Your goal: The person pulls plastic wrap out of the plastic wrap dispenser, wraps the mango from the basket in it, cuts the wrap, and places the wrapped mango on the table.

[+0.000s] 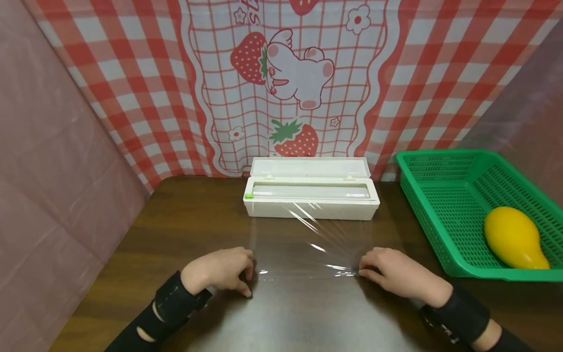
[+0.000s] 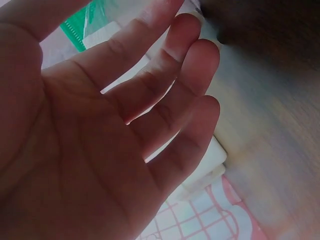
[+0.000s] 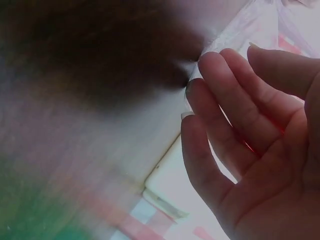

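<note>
The white dispenser box (image 1: 312,209) sits by the far edge of the brown worktop (image 1: 189,215), a little right of the far left corner's side of it and near the middle of that edge, with its lid (image 1: 310,167) raised at the back and a small green piece (image 1: 249,196) at the left end of its front rim. From the box a sheet of clear film (image 1: 317,248) runs toward the near edge of the worktop, its front border lying between the two hands, with bright creases slanting from the box toward the right hand (image 1: 398,271). That hand pinches the film's front right corner between thumb and fingers. The left hand (image 1: 222,269) is beside the front left corner of the film, its thumb apart from its gently bent fingers; whether its fingertips touch the film is hard to tell. Black bands (image 1: 468,315) wrap both wrists. At the right side of the worktop, toward its far right corner, stands a green basket (image 1: 484,274), and in its near right part lies a yellow, mango-shaped item (image 1: 512,237). Beyond the far edge hangs a red-and-white checked cloth (image 1: 149,93) printed with strawberries, and a pink cloth (image 1: 70,171) hangs along the left.
</note>
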The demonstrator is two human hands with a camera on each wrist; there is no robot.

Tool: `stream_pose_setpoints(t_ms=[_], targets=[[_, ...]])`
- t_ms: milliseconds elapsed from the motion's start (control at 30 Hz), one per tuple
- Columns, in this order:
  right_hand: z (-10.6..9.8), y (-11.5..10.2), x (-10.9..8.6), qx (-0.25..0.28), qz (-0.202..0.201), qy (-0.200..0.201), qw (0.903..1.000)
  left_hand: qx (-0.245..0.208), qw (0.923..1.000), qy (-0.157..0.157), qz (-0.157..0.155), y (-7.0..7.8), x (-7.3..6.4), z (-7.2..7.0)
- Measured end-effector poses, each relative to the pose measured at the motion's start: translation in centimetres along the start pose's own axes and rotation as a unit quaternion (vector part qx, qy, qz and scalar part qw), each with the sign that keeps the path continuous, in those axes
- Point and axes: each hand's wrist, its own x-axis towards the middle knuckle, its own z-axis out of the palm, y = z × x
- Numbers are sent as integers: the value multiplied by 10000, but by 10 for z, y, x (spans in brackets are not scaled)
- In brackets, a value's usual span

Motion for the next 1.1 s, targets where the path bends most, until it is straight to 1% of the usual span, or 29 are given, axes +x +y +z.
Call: stream_pose_setpoints(t_ms=[133,200,300,400,500,600,733,833,967,1100], targets=[[-3,-2,-2,-59,122,-14,9999,-83,10000,-10,-37,0,-2,-2],[-4,-3,-2,-66,131,-24,9999,-263,9996,21,-62,-1,-5,-4],[-5,-4,-3,-40,45,30,10000,-401,9990,196,-4,-2,-7,-10],[-7,-7,-4,37,-29,110,9999,-374,9983,440,128,-2,-7,-17],[-12,-11,-7,28,70,166,9998,-287,9972,654,206,-1,-7,-23],[-19,-14,-11,-174,196,329,9991,-328,9958,826,231,-1,-6,-26],[-33,-17,-17,-482,186,665,9964,-530,9926,998,436,0,-5,-27],[-46,-20,-22,-693,168,859,9937,-723,9905,1031,558,0,-4,-26],[-69,-23,-28,-1043,325,931,9896,-863,9902,959,532,-1,-3,-25],[-95,-23,-32,-1395,533,895,9847,-854,9909,923,477,-1,-3,-24]])
